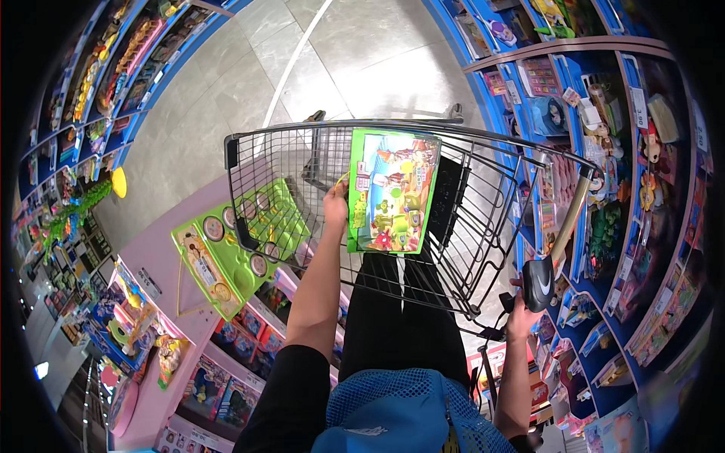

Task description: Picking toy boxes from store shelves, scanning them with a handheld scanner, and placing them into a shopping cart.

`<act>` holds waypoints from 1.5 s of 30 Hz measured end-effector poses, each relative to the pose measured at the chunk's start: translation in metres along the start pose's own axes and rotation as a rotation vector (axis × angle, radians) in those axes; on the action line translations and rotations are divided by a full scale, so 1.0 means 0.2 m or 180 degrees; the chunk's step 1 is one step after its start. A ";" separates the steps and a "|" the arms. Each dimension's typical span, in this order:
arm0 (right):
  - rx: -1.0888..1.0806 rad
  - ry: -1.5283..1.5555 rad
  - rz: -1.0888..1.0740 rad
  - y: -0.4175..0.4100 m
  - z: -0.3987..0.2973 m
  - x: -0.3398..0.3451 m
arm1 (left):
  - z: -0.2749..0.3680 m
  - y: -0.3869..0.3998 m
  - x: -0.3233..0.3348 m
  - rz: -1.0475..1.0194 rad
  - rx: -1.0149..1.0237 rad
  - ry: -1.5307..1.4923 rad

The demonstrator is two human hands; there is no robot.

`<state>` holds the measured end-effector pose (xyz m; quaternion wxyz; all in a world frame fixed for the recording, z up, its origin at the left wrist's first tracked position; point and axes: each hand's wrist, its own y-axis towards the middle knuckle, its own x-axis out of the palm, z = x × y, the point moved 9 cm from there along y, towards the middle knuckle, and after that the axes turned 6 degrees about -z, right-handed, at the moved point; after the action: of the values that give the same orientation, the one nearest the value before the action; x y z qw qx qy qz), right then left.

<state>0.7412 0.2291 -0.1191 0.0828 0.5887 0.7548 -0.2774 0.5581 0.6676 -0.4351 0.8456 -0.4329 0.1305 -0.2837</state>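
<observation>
A green toy box (395, 189) with a bright cartoon picture on its front is over the wire basket of a black shopping cart (272, 150). My left hand (336, 205) is closed at the box's left edge, where a thin yellow cord (341, 179) runs from the box to my fingers. Whether the box rests on the basket's wires cannot be told. To the right, my right hand (521, 318) grips the end of the cart's handle (573, 212) by its black plastic corner piece (538, 285). Part of that hand is hidden behind this piece.
On a pink display shelf (161, 249) at the left lies a green toy tray set (241, 243), partly seen through the cart wires. Blue shelves (572, 187) full of toys line the right side, and more toy shelves (122, 56) stand at the far left. Grey tiled floor (238, 73) lies ahead.
</observation>
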 end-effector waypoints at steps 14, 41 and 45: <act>-0.0036 -0.0263 -0.0086 0.04 -0.01 0.02 | 0.24 -0.22 -0.07 0.0012 0.0528 0.1762; -0.1069 -0.0556 -0.0066 0.23 -0.18 -0.08 | -0.12 -1.55 0.36 -0.0921 0.0488 0.5519; -0.1351 -0.0603 0.0142 0.31 -0.21 -0.08 | -0.13 -1.51 0.40 -0.1000 0.0351 0.5654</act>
<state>0.8111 0.2465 -0.0973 0.2814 0.5459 0.7718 -0.1646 0.4992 0.4631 -0.2048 0.4045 -0.0260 0.6610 -0.6315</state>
